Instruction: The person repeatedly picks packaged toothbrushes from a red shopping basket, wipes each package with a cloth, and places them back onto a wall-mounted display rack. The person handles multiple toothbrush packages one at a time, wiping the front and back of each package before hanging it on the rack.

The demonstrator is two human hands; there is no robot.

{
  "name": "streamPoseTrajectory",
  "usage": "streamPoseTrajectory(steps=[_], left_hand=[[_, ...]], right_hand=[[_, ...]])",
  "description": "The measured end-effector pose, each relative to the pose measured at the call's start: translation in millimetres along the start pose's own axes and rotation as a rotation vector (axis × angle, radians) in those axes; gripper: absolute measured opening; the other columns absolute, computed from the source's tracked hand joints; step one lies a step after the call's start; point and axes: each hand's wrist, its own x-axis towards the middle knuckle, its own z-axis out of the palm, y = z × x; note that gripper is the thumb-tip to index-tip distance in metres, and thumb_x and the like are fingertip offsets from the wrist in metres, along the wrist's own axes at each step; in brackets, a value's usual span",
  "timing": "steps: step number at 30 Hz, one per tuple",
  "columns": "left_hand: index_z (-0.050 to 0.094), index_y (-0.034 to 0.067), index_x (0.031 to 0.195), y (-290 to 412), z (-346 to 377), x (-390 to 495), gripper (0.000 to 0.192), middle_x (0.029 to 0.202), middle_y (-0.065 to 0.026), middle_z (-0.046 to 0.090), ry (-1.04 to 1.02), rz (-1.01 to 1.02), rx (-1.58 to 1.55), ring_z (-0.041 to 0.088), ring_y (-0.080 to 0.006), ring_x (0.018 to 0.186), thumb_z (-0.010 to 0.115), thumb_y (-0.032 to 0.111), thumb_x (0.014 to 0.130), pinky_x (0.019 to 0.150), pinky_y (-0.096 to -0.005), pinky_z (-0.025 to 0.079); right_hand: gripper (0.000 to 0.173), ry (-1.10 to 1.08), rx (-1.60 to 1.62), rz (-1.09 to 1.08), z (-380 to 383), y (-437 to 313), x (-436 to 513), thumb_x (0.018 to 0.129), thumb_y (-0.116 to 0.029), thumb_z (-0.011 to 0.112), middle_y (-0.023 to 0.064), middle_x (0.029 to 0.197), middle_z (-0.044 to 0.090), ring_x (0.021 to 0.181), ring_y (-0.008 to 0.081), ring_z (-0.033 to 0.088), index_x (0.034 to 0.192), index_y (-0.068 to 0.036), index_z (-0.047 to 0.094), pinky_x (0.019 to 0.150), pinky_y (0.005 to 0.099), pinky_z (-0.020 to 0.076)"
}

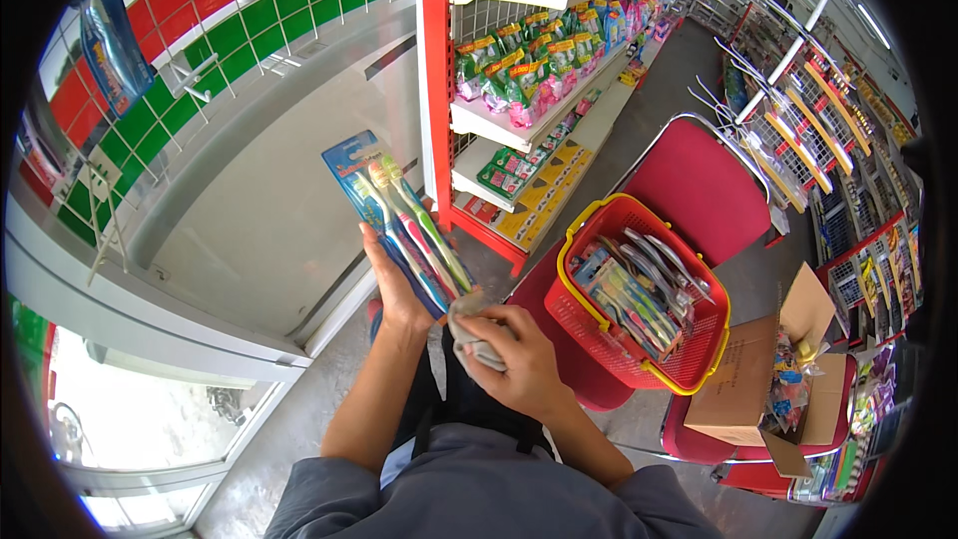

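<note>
My left hand (398,286) holds a blister pack of toothbrushes (412,221) from below, its blue card top pointing away from me. Three brushes show through the clear plastic, with white, pink and green handles. Bunched in my right hand (524,359) is a grey cloth (477,329), which meets the lower end of the pack. To the right, a red plastic basket (700,359) with yellow handles rests on a red chair (599,382). More toothbrush packs (625,299) and other packaged items lie inside it.
On the left is a wire grid (202,37) with hooks and a hanging blue pack (116,45). Shelves (509,120) of bagged goods stand ahead behind a red post (434,90). An open cardboard box (730,382) sits on another chair (688,434) at right.
</note>
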Motion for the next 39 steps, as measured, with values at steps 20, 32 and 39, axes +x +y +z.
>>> streamPoseTrajectory(steps=[20, 32, 39], left_hand=[[0.053, 0.001, 0.133, -19.0, -40.4, -43.3, 0.092, 0.116, -0.0125, 0.065, -0.322, -0.491, 0.234, 0.065, -0.0233, 0.101, 0.034, 0.081, 0.090, 0.090, -0.0373, 0.053], [0.051, 0.000, 0.137, -15.3, -53.8, -57.6, 0.094, 0.121, -0.0122, 0.063, -0.374, -0.509, 0.740, 0.063, -0.0200, 0.108, 0.032, 0.080, 0.091, 0.091, -0.0352, 0.054], [0.050, 0.003, 0.140, -28.7, -54.9, -71.9, 0.096, 0.124, -0.0110, 0.063, -0.326, -0.663, 0.540, 0.063, -0.0203, 0.108, 0.026, 0.082, 0.090, 0.094, -0.0400, 0.053]], right_hand=[[0.035, 0.347, 0.257, -0.126, -80.8, 28.0, 87.8, 0.087, -0.006, 0.069, 0.0156, 0.121, 0.064, 0.112, 0.0273, 0.062, 0.122, -0.006, 0.069, 0.096, 0.0357, 0.0478], [0.040, -0.079, 0.175, -0.202, -62.2, 20.6, 120.8, 0.081, -0.019, 0.080, 0.0106, 0.103, 0.070, 0.092, 0.0274, 0.066, 0.120, -0.015, 0.070, 0.082, 0.0370, 0.0517], [0.029, 0.260, 0.413, 0.161, -40.4, 31.6, 109.3, 0.088, -0.010, 0.073, 0.0100, 0.107, 0.073, 0.095, 0.0138, 0.068, 0.116, -0.004, 0.068, 0.083, 0.0271, 0.0534]])
